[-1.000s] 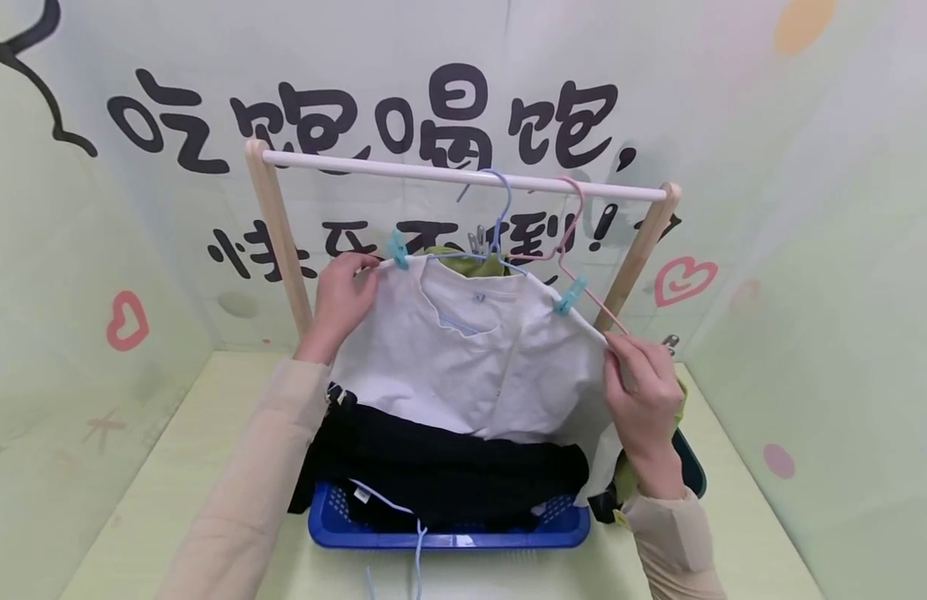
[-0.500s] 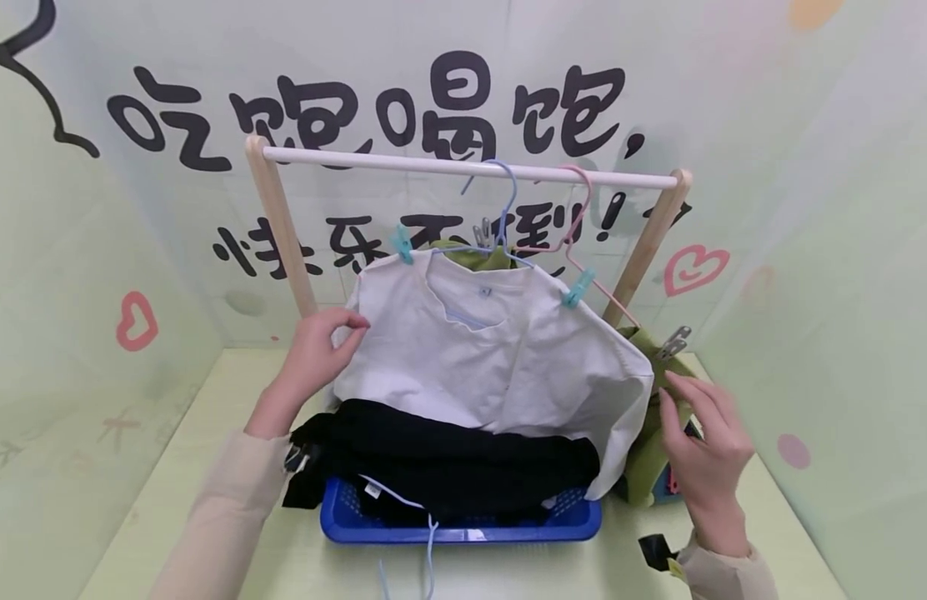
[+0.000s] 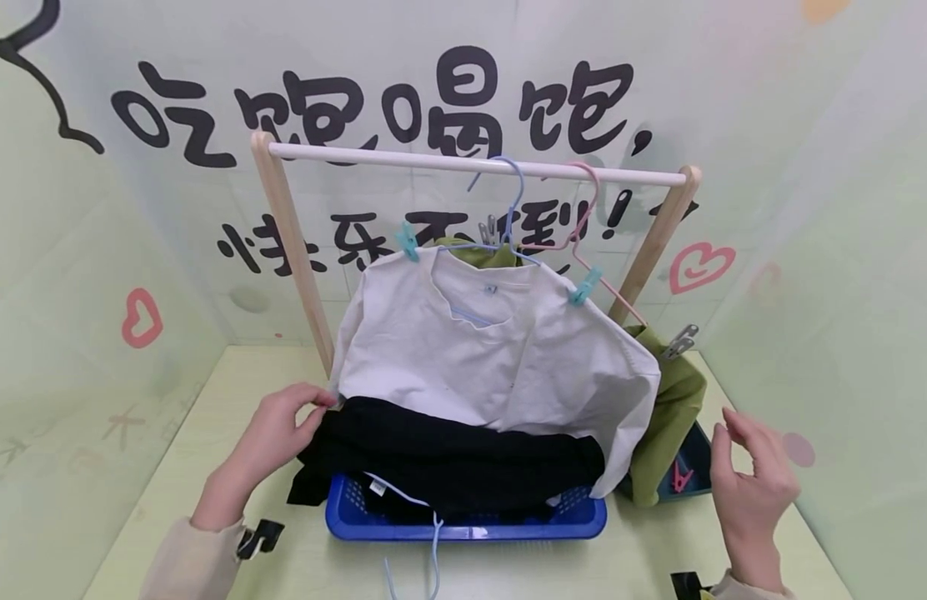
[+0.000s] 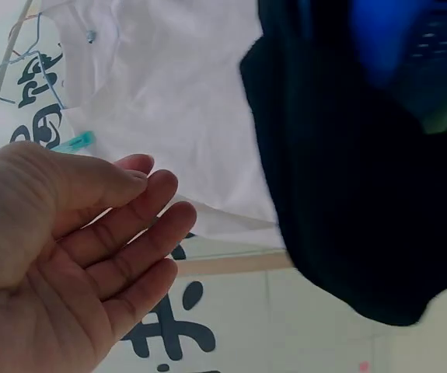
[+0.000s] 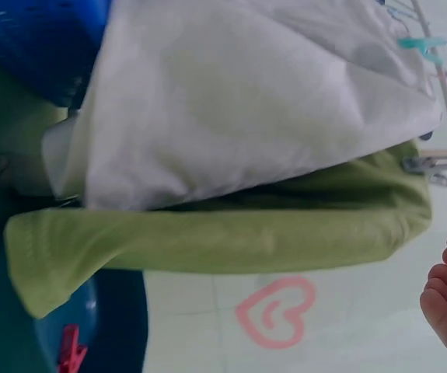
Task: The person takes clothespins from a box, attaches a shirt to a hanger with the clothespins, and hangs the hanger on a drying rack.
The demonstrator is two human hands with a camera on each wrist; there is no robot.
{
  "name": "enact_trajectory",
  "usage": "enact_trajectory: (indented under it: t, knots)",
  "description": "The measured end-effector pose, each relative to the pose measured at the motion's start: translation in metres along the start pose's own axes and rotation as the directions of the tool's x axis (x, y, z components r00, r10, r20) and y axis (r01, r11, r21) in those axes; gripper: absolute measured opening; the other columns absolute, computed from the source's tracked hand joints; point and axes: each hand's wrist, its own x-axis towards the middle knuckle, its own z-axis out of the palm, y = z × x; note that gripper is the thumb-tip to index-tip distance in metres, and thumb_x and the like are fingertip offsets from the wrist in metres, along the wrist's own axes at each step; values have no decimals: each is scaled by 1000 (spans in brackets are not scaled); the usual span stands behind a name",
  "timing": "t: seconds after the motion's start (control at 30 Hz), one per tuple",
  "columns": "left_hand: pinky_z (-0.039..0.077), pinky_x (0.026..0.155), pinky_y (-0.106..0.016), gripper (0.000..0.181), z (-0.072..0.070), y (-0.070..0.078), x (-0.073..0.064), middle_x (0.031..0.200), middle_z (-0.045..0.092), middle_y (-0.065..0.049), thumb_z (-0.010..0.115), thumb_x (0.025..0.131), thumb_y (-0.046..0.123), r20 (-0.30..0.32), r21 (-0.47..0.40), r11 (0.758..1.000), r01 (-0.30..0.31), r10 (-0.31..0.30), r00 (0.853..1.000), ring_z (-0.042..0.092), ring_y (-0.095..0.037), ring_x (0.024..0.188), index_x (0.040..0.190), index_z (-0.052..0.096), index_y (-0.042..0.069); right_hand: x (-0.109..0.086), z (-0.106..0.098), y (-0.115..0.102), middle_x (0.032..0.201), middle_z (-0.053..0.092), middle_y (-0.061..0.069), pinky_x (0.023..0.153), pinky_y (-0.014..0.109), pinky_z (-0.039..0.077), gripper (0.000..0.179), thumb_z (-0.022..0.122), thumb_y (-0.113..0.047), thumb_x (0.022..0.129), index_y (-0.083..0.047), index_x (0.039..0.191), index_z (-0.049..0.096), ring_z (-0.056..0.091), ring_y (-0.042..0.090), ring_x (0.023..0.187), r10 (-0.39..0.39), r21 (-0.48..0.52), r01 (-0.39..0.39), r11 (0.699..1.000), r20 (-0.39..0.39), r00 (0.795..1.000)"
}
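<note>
A white long-sleeved shirt [image 3: 448,350] hangs on a blue hanger [image 3: 518,208], with a teal clothespin [image 3: 408,242] at one shoulder and another teal clothespin [image 3: 586,287] at the other. My left hand [image 3: 272,429] is beside the shirt's left edge and a black garment [image 3: 448,454]; in the left wrist view its fingers are loosely bent and hold nothing. Off to the right, my right hand [image 3: 759,492] is apart from the clothes, fingers loosely curled. Behind the shirt hangs a green garment [image 3: 666,408] on a pink hanger [image 3: 593,208], with a metal clip [image 3: 681,342] on it.
Both hangers hook over the white rail [image 3: 388,158] of a wooden-legged rack [image 3: 287,225]. Below the shirt, a blue basket [image 3: 463,532] holds the black garment, whose light-blue cord [image 3: 436,554] hangs over its front. At right, a dark tray [image 3: 699,458] contains a pink clothespin [image 3: 681,477].
Both hands have let go of the shirt's shoulders. The left has moved down along its side, the right down and outward. The right sleeve now hangs loose, with more green cloth showing.
</note>
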Motion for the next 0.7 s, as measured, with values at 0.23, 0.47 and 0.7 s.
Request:
enact_trajectory:
  t: [0.23,0.47,0.7]
  knots:
    - [51,64,-37,24,0,-6,-34,83,66,-2,65,70,-15,88,68,996,65,-71,994,61,-21,76,81,67,6,-23,-11,45,75,61,27,75,5,39,15,62,14,73,13,86,68,52,-16,81,54,-92,-43,995,124,991]
    - [51,66,-37,29,9,-11,-55,83,65,1,73,62,-13,34,126,992,-19,14,999,61,-20,78,82,67,8,-40,-16,69,78,61,25,68,-3,36,18,63,16,74,13,92,67,43,-25,77,225,-222,-161,962,301,927]
    - [50,62,-32,32,15,-14,-61,82,64,3,77,57,-11,27,148,984,-101,98,995,59,-16,75,81,68,8,-52,-18,83,77,62,21,58,25,44,14,65,2,80,11,91,67,57,14,66,452,-487,-207,849,466,761]
